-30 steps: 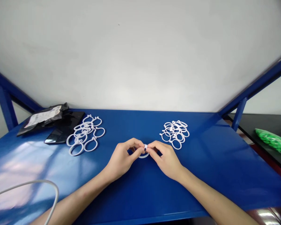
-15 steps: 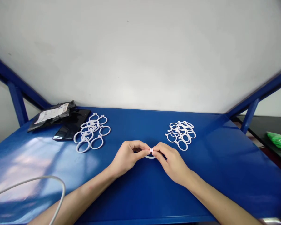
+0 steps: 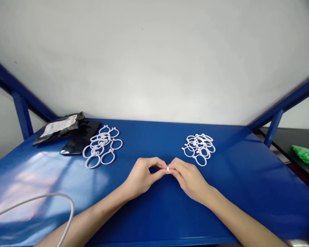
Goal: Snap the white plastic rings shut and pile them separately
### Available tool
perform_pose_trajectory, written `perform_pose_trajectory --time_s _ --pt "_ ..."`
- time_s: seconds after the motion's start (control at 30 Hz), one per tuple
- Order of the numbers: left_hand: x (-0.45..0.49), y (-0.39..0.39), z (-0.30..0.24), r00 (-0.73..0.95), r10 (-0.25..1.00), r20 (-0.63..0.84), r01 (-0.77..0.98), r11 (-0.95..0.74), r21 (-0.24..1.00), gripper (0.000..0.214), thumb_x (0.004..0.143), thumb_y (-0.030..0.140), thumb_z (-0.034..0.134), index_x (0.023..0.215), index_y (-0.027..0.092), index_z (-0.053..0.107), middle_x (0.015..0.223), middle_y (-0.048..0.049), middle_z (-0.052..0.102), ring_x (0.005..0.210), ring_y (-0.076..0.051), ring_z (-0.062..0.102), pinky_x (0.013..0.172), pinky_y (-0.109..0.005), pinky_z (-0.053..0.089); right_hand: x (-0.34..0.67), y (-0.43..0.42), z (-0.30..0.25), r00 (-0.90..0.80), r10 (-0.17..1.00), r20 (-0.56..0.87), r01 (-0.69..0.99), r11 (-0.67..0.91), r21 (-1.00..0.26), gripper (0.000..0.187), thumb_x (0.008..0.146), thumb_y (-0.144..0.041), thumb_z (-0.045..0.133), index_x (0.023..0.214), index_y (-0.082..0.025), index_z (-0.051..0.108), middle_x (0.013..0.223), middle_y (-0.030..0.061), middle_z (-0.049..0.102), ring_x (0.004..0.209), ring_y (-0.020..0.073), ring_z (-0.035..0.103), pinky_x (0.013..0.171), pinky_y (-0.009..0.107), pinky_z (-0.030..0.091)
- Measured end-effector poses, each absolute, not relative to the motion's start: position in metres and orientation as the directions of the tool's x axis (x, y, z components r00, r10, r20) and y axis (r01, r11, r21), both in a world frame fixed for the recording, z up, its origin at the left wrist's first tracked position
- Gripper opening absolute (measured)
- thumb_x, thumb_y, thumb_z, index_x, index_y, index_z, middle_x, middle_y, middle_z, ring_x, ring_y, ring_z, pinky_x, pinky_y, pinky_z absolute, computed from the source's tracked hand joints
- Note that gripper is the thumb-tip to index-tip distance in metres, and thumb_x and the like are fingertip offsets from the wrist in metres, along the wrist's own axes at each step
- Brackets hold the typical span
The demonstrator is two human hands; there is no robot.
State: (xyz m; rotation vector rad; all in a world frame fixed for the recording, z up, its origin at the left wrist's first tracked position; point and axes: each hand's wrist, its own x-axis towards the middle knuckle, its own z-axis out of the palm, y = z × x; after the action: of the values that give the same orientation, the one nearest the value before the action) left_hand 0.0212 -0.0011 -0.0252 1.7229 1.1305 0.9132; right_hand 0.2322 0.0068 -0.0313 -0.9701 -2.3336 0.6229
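Note:
My left hand [image 3: 142, 176] and my right hand [image 3: 190, 177] meet at the middle of the table, thumb and forefinger of each closed in a pinch. Between the fingertips shows a small white end of a plastic ring [image 3: 168, 168]; its loop is hidden at this angle. Left of my hands lies a loose group of white plastic rings [image 3: 102, 141], each with a little clasp knob. A tighter pile of similar white rings [image 3: 197, 142] rests beyond my right hand.
A black plastic parcel [image 3: 59, 127] with a white label overlaps a dark flat phone-like device [image 3: 76, 143] at the back left. A pale cable [image 3: 54, 194] arcs over the left forearm. Blue table frame bars stand at both sides. A green-filled bag [image 3: 307, 156] lies far right.
My hands still pinch the ring between them and have shifted slightly nearer me. The ring's loop, visible below the fingers before, no longer shows. The view has moved slightly.

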Motion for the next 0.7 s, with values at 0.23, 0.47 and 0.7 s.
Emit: perform_pose_trajectory --time_s 0.23,0.47,0.7 --pt "0.017 0.006 -0.028 0.393 0.878 0.273 0.453 -0.443 0.774 0.01 0.094 0.021 0.064 0.094 0.022 0.074 0.091 0.0002 0.079 0.084 -0.015 0.072 0.079 -0.025 0.053 0.228 0.008 -0.032 -0.528 0.815 0.237 0.546 0.54 -0.64 0.014 0.106 -0.026 0.051 0.1 -0.024 0.064 0.096 0.0017 0.071 0.082 0.0168 0.07 0.074 0.029 0.053" --pt "-0.026 0.027 -0.016 0.128 0.929 0.346 0.987 -0.152 0.042 0.03 0.1 0.034 0.051 0.095 0.014 0.073 0.096 -0.0172 0.075 0.097 -0.035 0.069 0.084 -0.045 0.05 0.243 0.025 -0.025 -0.345 0.827 0.445 0.718 0.538 -0.442 0.017 0.103 -0.03 0.055 0.093 -0.022 0.065 0.088 0.0043 0.071 0.081 0.0197 0.068 0.07 0.031 0.05" --pt "-0.066 0.039 -0.007 0.009 0.996 0.092 0.992 0.003 -0.127 0.033 0.1 0.031 0.046 0.086 0.012 0.071 0.089 -0.0201 0.074 0.084 -0.037 0.071 0.07 -0.041 0.047 0.288 0.055 -0.021 -0.098 0.839 0.535 0.971 0.199 -0.133 0.024 0.101 -0.037 0.053 0.1 -0.019 0.07 0.1 0.0127 0.07 0.094 0.0305 0.065 0.063 0.036 0.049"
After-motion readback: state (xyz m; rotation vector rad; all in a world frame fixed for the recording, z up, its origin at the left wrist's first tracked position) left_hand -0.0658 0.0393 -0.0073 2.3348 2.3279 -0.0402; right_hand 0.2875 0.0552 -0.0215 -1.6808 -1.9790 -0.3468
